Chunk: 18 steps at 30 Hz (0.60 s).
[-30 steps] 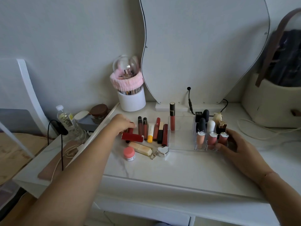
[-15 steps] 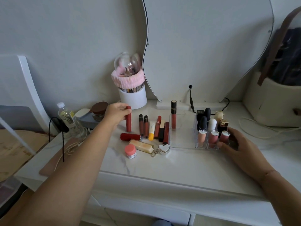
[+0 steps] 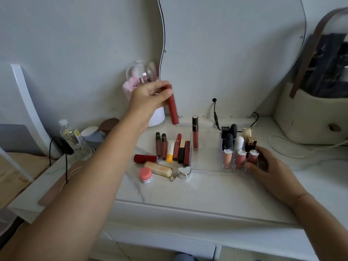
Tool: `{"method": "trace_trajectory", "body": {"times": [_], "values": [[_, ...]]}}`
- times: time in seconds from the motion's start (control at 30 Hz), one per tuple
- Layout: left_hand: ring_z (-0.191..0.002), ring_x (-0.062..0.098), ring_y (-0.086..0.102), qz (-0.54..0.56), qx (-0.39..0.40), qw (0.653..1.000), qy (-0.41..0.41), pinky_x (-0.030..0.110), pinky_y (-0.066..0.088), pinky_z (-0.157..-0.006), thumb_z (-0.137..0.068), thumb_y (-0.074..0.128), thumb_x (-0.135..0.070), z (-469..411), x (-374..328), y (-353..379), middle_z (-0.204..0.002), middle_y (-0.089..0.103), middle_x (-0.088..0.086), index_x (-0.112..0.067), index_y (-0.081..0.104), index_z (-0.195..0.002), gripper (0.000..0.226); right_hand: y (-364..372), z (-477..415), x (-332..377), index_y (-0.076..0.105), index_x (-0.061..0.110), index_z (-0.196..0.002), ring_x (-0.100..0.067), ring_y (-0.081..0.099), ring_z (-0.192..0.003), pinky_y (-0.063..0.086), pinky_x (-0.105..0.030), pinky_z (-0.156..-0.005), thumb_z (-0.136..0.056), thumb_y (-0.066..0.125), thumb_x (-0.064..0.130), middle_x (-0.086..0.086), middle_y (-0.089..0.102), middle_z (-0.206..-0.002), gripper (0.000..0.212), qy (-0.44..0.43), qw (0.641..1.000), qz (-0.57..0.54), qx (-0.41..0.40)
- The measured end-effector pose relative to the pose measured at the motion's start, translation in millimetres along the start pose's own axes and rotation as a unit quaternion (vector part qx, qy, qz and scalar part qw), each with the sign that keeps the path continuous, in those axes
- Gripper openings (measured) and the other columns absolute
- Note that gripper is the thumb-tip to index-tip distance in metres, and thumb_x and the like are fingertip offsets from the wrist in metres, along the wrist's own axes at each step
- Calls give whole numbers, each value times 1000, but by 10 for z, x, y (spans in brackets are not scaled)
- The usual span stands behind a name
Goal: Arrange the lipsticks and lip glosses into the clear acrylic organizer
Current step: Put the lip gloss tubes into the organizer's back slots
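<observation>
My left hand [image 3: 148, 99] grips a dark red lip gloss tube [image 3: 173, 110] by its top, lifted well above the table, left of and behind the clear acrylic organizer [image 3: 205, 159]. My right hand [image 3: 263, 166] rests against the organizer's right front corner, fingers curled round it. Several lipsticks and glosses [image 3: 238, 147] stand in the organizer's right compartments, and one tall gloss [image 3: 195, 131] stands at its back left. A row of loose tubes [image 3: 172, 148] lies on the table left of the organizer, with a red lipstick [image 3: 146, 158] lying crosswise in front.
A cream tube [image 3: 159, 168], a pink-capped jar [image 3: 145, 175] and a silver heart case [image 3: 184, 172] lie near the front. A white brush holder [image 3: 157, 117] stands behind my left hand. A mirror [image 3: 233, 53] leans at the back, a bag [image 3: 310, 113] at right, a bottle [image 3: 70, 136] at left.
My left hand picked a dark red tube from the table and raised it up and to the right. My right hand stayed at the organizer.
</observation>
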<state>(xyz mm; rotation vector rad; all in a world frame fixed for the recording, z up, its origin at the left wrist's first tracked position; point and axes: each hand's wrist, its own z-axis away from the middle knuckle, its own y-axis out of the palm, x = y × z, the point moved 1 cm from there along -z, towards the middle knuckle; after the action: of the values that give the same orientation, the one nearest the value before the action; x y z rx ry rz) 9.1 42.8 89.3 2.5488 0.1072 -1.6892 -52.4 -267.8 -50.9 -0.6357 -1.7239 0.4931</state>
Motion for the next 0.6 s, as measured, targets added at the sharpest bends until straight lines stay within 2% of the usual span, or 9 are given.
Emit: {"method": "trace_trajectory", "body": {"times": [0.1, 0.17, 0.23, 0.3, 0.4, 0.5, 0.6], "values": [[-86, 10, 66, -11, 72, 997, 19, 24, 54, -79, -82, 67, -5, 53, -119, 326, -91, 69, 3, -17, 68, -96, 18, -1, 5, 6, 44, 22, -134, -12, 53, -99, 35, -25, -83, -82, 67, 29, 6, 58, -108, 57, 4, 1000, -5, 2], [-86, 10, 65, -50, 88, 995, 18, 20, 51, -74, -79, 71, -9, 94, -83, 447, -90, 71, 1, -21, 69, -93, 18, -3, 8, 8, 44, 23, -134, -12, 54, -99, 36, -25, -82, -82, 67, 28, 7, 58, -108, 57, 4, 1000, -11, 3], [-86, 10, 65, -75, 79, 994, 8, 21, 51, -74, -77, 73, -10, 144, 18, 466, -90, 72, 0, -22, 70, -90, 18, -4, 6, 0, 44, 23, -133, -14, 56, -102, 38, -27, -82, -82, 67, 28, 4, 61, -111, 57, 3, 1000, -17, 6], [-86, 10, 67, -99, 62, 993, 1, 22, 53, -80, -76, 74, -11, 210, 141, 422, -89, 73, -2, -24, 71, -88, 19, -2, -2, -16, 44, 23, -134, -16, 56, -106, 40, -29, -85, -82, 67, 29, 3, 61, -115, 58, 7, 1000, -18, 10], [-82, 5, 66, -136, 35, 990, 2, 19, 52, -78, -74, 76, -11, 319, 308, 369, -87, 73, -4, -24, 71, -88, 20, 6, -16, -43, 43, 22, -135, -17, 56, -109, 41, -30, -88, -82, 67, 31, 1, 60, -120, 60, 7, 1000, -14, 12], [-78, 8, 65, -188, 13, 982, 0, 23, 53, -79, -74, 76, -13, 421, 437, 394, -87, 72, -1, -23, 71, -92, 21, 10, -19, -55, 42, 22, -135, -16, 56, -107, 39, -28, -86, -81, 67, 31, 2, 60, -117, 60, 6, 1000, -10, 7], [-72, 5, 62, -229, 6, 974, 3, 16, 51, -72, -74, 76, -13, 483, 542, 454, -85, 70, -2, -22, 69, -95, 24, 20, -19, -56, 44, 24, -134, -11, 55, -99, 37, -25, -82, -80, 68, 31, 7, 58, -109, 59, 3, 1000, -8, 1]]}}
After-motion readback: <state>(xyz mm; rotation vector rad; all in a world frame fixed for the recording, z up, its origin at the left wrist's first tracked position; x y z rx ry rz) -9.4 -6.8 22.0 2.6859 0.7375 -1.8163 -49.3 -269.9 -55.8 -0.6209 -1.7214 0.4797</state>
